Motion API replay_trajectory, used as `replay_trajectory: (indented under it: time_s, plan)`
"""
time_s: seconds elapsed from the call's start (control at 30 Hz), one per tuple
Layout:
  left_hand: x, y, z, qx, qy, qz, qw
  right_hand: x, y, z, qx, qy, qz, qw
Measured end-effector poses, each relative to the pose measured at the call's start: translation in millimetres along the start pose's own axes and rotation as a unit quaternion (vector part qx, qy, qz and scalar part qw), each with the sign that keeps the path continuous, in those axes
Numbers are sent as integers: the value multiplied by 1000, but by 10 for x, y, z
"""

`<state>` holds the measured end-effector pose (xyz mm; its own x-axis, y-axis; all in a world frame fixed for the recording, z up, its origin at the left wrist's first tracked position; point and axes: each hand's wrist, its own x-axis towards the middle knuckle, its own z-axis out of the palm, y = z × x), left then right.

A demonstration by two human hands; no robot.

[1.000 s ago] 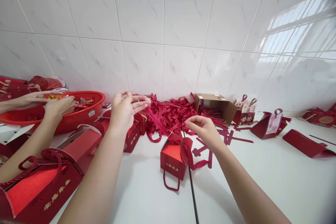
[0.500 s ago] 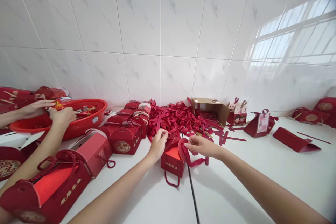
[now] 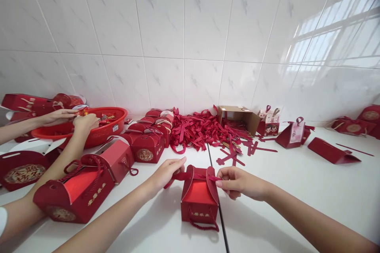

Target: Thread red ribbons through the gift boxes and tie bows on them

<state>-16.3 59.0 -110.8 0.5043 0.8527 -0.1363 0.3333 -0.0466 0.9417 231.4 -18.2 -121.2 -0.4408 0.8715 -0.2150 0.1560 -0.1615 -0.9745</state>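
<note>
In the middle of the white table stands a small red gift box (image 3: 199, 199), its two curved flaps standing up and a cord handle hanging at the front. A dark red ribbon (image 3: 185, 175) runs across the top through both flaps. My left hand (image 3: 170, 172) pinches the ribbon's left end just beside the box. At the right flap, my right hand (image 3: 236, 182) has its fingers closed on the other end. The ribbon lies nearly straight between my two hands.
A heap of red ribbons (image 3: 194, 128) lies at the wall by an open cardboard box (image 3: 252, 120). Closed red boxes (image 3: 147, 146) stand left of it. Further left, a co-worker's hands (image 3: 84, 120) handle something over a red basin (image 3: 118, 120). A folded red box (image 3: 332, 150) lies right.
The ribbon, earlier hanging from my right hand, now passes across both flaps. My left hand has moved left and taken its end. The flaps now stand closer together.
</note>
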Motion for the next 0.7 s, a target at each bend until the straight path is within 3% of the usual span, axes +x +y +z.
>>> replay_trajectory:
  time_s: [0.13, 0.33, 0.4, 0.5, 0.6, 0.7]
  plan:
    - [-97, 121, -181, 126, 0, 128, 984, -93, -58, -23, 5, 44, 11, 999]
    - [-256, 250, -233, 294, 65, 281, 911, -217, -215, -72, -103, 166, -12, 981]
    - [-274, 210, -201, 309, 89, 279, 905, -218, -206, -62, -149, 185, -17, 971]
    - [-266, 51, -124, 295, 111, 206, 926, -181, -109, -15, -191, 181, -7, 965]
    - [-240, -150, -49, 266, 86, 146, 949, -128, 38, 19, -197, 161, 10, 967]
    - [-216, -270, -20, 238, 57, 144, 959, -101, 129, 7, -175, 141, 4, 974]
